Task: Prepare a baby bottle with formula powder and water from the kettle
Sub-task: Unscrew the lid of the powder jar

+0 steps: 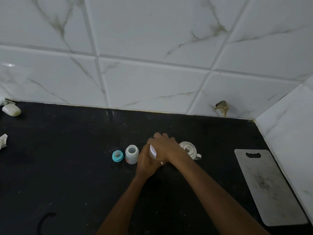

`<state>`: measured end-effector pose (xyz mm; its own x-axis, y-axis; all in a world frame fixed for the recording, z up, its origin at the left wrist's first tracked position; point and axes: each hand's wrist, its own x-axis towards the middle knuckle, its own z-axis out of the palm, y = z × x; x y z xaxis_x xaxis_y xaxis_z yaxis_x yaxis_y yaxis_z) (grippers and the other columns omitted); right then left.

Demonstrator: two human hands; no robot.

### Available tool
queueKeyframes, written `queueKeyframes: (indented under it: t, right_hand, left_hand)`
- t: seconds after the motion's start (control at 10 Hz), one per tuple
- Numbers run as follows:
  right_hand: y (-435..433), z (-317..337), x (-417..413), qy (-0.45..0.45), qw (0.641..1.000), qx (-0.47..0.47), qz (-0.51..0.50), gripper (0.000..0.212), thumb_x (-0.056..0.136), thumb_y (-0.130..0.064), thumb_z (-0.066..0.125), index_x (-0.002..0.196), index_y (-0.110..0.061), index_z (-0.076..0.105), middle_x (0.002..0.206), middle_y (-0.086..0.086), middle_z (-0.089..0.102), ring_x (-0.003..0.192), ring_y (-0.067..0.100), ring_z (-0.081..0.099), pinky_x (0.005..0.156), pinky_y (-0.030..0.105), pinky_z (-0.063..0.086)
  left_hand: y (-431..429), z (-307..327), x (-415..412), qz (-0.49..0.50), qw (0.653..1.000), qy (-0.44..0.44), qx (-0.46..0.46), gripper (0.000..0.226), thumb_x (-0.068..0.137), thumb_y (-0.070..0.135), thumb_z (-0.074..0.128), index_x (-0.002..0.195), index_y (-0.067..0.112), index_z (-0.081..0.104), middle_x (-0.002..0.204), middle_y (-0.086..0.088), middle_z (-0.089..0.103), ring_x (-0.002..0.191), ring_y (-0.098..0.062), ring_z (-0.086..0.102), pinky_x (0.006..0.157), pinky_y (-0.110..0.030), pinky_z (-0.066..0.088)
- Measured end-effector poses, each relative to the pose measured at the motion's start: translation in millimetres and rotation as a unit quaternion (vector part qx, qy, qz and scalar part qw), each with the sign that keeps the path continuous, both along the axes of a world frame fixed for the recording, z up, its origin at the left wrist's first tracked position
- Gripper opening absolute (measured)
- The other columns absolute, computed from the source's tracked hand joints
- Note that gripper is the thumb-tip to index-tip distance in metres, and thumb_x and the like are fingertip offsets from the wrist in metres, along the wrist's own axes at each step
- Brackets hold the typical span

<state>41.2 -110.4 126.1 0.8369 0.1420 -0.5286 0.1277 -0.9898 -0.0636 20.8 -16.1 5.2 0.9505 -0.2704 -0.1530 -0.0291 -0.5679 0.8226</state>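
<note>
Black desk (67, 167) carries a board (265, 189) at right; both hands, left (145, 163) and right (164, 148), wrap their fingers around a white tub (153, 152) between kettle (188, 149) and open bottle (131, 154), teal cap (117, 156) leftmost

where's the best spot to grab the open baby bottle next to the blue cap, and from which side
Probably round the body of the baby bottle, below its open neck, coming from the front-left. It stands upright with the mouth uncovered, so a side wrap keeps fingers out of the opening. The blue cap sits close on its left, and both hands are busy with a white container on its right.
</note>
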Motion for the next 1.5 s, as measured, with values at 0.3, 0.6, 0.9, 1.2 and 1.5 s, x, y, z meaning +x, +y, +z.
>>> queueKeyframes:
  t: [0.3,0.6,0.9,1.2,1.5]
  right_hand:
    - [1,-6,-7,-0.125,0.976,-0.024,-0.177,0.077,0.089,-0.072,0.052,0.136,-0.011,0.052,0.131,0.015,0.057,0.114,0.031,0.061,0.091,0.039,0.049]
    - [4,-13,-11,-0.127,0.984,-0.018,-0.124,0.064,0.091,-0.054,0.062,0.138,-0.013,0.051,0.13,0.014,0.057,0.111,0.029,0.062,0.09,0.038,0.05]
    - [-8,-2,-31,-0.145,0.984,0.056,-0.086,0.076,0.087,-0.044,0.069,0.153,-0.026,0.035,0.151,0.006,0.039,0.13,0.032,0.045,0.095,0.043,0.048]
    - [-22,-15,-91,-0.195,0.966,0.078,-0.151,0.074,0.084,-0.042,0.066,0.149,-0.029,0.035,0.143,-0.001,0.041,0.125,0.027,0.046,0.085,0.039,0.05]
    - [-51,-57,-162,-0.17,0.935,0.096,-0.297,0.073,0.083,-0.049,0.067,0.144,-0.022,0.035,0.145,-0.004,0.042,0.126,0.02,0.045,0.087,0.034,0.049]
  left_hand:
    - [-1,0,0,-0.027,1.0,0.005,0.004,0.06,0.088,0.02,0.078,0.141,0.018,0.05,0.134,0.006,0.059,0.124,-0.006,0.055,0.099,-0.006,0.036]
    - [-2,2,4,-0.042,0.997,-0.059,0.006,0.06,0.089,0.013,0.077,0.143,0.016,0.051,0.138,-0.001,0.059,0.131,-0.015,0.055,0.11,-0.032,0.044]
    - [4,-6,-3,0.04,0.992,-0.018,-0.121,0.084,0.069,0.007,0.09,0.139,0.029,0.051,0.122,0.018,0.062,0.108,0.002,0.061,0.091,-0.012,0.046]
    - [3,-5,-3,0.04,0.994,-0.023,-0.094,0.06,0.082,0.022,0.083,0.135,0.027,0.054,0.125,0.019,0.057,0.114,0.003,0.058,0.091,-0.002,0.038]
    - [0,-5,-3,0.039,0.993,-0.037,-0.102,0.085,0.057,0.037,0.098,0.132,0.027,0.057,0.124,0.018,0.061,0.118,-0.005,0.06,0.102,-0.025,0.046]
